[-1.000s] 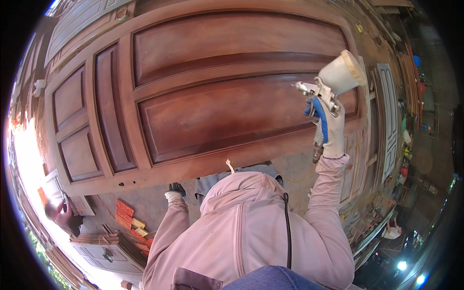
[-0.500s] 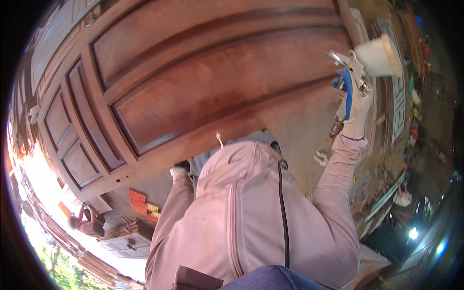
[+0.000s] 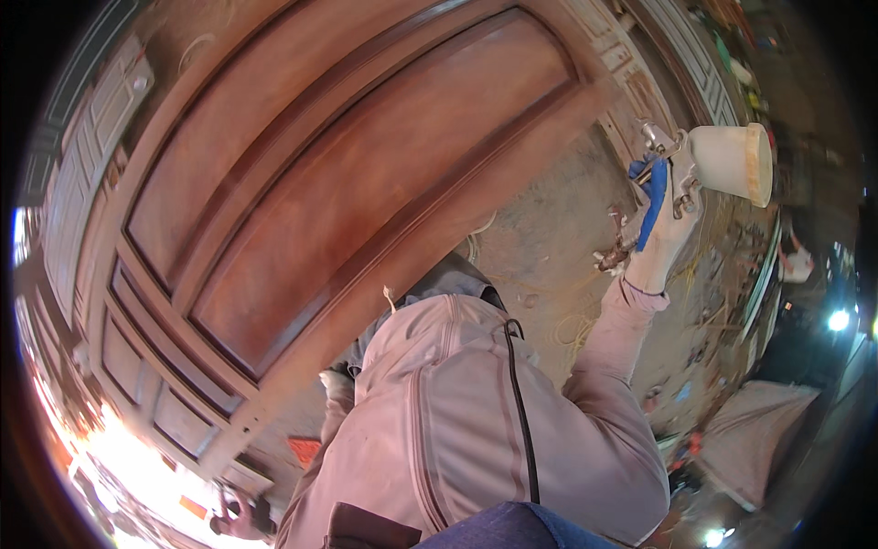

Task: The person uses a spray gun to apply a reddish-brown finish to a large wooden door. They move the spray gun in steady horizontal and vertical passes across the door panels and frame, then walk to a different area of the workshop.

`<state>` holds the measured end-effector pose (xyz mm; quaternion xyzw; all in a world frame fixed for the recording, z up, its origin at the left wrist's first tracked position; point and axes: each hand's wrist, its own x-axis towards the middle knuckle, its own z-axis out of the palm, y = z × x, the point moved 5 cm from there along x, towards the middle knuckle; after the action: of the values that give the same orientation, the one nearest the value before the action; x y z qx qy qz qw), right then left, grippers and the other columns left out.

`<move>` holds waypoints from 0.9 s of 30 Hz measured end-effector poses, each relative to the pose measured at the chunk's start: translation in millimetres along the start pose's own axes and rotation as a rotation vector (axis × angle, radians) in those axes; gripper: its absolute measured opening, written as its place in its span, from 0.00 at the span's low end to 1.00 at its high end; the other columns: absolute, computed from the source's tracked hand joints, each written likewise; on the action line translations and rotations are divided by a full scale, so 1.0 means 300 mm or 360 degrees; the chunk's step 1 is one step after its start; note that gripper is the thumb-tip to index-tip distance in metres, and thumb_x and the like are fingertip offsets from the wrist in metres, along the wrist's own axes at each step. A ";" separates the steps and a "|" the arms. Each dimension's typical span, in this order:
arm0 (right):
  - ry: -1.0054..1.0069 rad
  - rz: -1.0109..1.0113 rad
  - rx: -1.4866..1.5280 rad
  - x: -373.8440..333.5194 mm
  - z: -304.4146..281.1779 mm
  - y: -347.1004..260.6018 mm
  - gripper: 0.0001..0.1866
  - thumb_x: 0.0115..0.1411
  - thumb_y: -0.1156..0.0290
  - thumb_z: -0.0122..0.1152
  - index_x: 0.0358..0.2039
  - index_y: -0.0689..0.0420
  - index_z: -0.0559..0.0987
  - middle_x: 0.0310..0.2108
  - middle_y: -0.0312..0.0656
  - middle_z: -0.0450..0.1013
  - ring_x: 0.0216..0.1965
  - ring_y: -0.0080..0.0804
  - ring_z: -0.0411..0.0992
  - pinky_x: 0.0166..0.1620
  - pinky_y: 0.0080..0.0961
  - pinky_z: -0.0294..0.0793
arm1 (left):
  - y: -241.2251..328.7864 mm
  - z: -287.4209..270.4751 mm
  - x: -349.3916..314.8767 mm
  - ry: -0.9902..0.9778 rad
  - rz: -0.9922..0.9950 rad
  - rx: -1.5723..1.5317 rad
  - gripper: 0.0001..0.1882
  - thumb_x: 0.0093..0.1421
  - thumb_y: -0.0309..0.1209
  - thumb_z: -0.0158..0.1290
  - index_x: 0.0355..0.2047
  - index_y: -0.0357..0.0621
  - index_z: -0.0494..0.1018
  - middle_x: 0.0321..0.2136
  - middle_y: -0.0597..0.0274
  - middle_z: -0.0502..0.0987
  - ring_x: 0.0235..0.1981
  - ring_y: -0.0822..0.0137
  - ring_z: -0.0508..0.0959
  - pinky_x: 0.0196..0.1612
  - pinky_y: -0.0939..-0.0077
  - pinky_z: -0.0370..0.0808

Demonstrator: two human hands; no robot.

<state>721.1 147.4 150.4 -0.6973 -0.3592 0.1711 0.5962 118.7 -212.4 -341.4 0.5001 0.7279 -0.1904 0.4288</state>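
One spray gun [image 3: 657, 139] is in the right hand [image 3: 670, 215], its nozzle end turned up and left, its pale cup [image 3: 729, 163] jutting rightward. That grip is wrapped around the handle; whether the trigger is pressed I cannot tell. From the grip, the brown door [image 3: 393, 156] lies to the left, its long axis slanting from lower left to upper right, its right end nearest the nozzle. The left hand [image 3: 336, 378], well apart from the gun, is by the door's near edge, too hidden to show its state.
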 end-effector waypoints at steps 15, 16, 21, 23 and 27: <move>-0.0135 0.0067 -0.0110 -0.296 -0.390 0.257 0.27 0.66 0.63 0.59 0.63 0.59 0.67 0.40 0.36 0.77 0.35 0.18 0.72 0.36 0.15 0.70 | 0.908 -0.640 -0.140 0.0369 0.1476 0.0588 0.21 0.59 0.41 0.52 0.49 0.44 0.73 0.37 0.49 0.76 0.37 0.46 0.78 0.38 0.53 0.77; -0.0122 0.0126 -0.0095 -0.266 -0.408 0.282 0.27 0.66 0.64 0.58 0.63 0.60 0.67 0.40 0.37 0.77 0.36 0.19 0.73 0.37 0.15 0.70 | 0.987 -0.668 -0.148 0.0602 0.1728 0.0693 0.20 0.58 0.38 0.53 0.48 0.44 0.73 0.35 0.51 0.75 0.35 0.47 0.78 0.36 0.54 0.77; 0.0001 0.0269 -0.0066 0.011 -0.558 0.357 0.24 0.67 0.69 0.56 0.62 0.61 0.68 0.39 0.40 0.77 0.39 0.20 0.73 0.43 0.17 0.71 | 1.529 -0.793 -0.100 0.0034 0.0756 -0.0636 0.15 0.67 0.37 0.46 0.40 0.42 0.78 0.30 0.56 0.81 0.29 0.63 0.81 0.35 0.70 0.77; 0.0054 0.0350 -0.0066 0.137 -0.657 0.417 0.24 0.67 0.71 0.55 0.62 0.61 0.68 0.43 0.42 0.77 0.41 0.22 0.73 0.45 0.19 0.71 | 1.735 -0.779 -0.075 0.0100 0.0849 -0.0958 0.17 0.69 0.39 0.44 0.39 0.40 0.79 0.29 0.57 0.82 0.28 0.68 0.80 0.36 0.74 0.76; 0.0167 0.0295 -0.0127 0.378 -0.879 0.637 0.23 0.67 0.73 0.54 0.61 0.63 0.69 0.51 0.44 0.73 0.43 0.24 0.72 0.45 0.20 0.71 | 2.057 -0.662 -0.024 0.0148 0.0947 -0.0806 0.14 0.68 0.35 0.47 0.41 0.38 0.78 0.30 0.60 0.82 0.30 0.71 0.80 0.37 0.75 0.77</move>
<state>1031.2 34.6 50.4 -0.7589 -0.2679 0.1743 0.5674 583.4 187.3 -130.8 0.5756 0.5938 0.1508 0.5416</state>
